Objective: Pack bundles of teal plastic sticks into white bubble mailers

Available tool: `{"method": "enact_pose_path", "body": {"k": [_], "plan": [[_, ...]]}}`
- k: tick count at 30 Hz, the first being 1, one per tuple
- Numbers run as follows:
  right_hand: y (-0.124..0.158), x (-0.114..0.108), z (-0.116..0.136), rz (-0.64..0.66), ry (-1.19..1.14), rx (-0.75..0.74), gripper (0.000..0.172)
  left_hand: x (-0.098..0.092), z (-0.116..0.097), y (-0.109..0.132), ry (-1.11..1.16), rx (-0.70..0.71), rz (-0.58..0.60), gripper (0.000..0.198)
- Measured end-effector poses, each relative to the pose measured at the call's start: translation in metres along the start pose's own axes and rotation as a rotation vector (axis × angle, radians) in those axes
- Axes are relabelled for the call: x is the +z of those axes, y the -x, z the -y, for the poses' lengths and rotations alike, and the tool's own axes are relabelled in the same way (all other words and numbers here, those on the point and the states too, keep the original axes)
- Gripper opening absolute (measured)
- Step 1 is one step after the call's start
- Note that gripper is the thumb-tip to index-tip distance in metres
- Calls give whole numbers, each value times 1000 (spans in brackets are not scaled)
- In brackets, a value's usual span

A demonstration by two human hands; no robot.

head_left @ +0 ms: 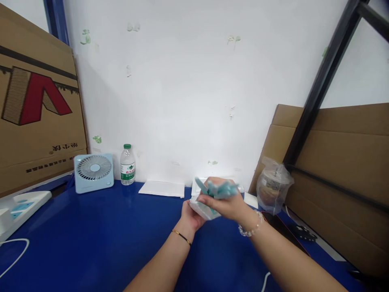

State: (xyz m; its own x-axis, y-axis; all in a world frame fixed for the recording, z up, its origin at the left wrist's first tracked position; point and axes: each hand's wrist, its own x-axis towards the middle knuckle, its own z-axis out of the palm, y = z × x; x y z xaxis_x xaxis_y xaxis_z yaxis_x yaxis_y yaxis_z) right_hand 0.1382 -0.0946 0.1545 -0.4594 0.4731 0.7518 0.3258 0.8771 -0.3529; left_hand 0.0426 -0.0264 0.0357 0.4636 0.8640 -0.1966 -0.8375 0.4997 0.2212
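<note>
My left hand (192,217) is closed on the lower left side of a whitish packet (203,210), tilted above the blue table. Patches of teal show on or through the packet. Just above it, my right hand (226,202) is closed around a bunch of slim teal pieces (221,190), which stick out on both sides of the fingers. Motion blur hides their exact kind. The right fingers are close over the packet's upper edge; whether they touch it I cannot tell. Behind my hands lies a white flat object (196,190), partly covered by the right hand.
A white flat packet (161,189) lies on the blue table (100,239) near the wall. A light-blue fan (94,172) and a water bottle (127,165) stand back left. At right are a bagged cup (272,188), a dark phone-like slab (284,231) and cardboard (340,178). A power strip (22,211) sits left.
</note>
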Motion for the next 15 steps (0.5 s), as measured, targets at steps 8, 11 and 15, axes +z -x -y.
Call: {"method": "enact_pose_path", "body": {"k": [8,11,15], "plan": [[4,2,-10,5,28,105,21,3,2,0,26,-54,46,22],[9,5,-10,156,37,-1,17,3,1,5,-8,-30,4,15],[12,2,-10,207,17,-12,11,3,-1,6,25,-2,28,15]]}}
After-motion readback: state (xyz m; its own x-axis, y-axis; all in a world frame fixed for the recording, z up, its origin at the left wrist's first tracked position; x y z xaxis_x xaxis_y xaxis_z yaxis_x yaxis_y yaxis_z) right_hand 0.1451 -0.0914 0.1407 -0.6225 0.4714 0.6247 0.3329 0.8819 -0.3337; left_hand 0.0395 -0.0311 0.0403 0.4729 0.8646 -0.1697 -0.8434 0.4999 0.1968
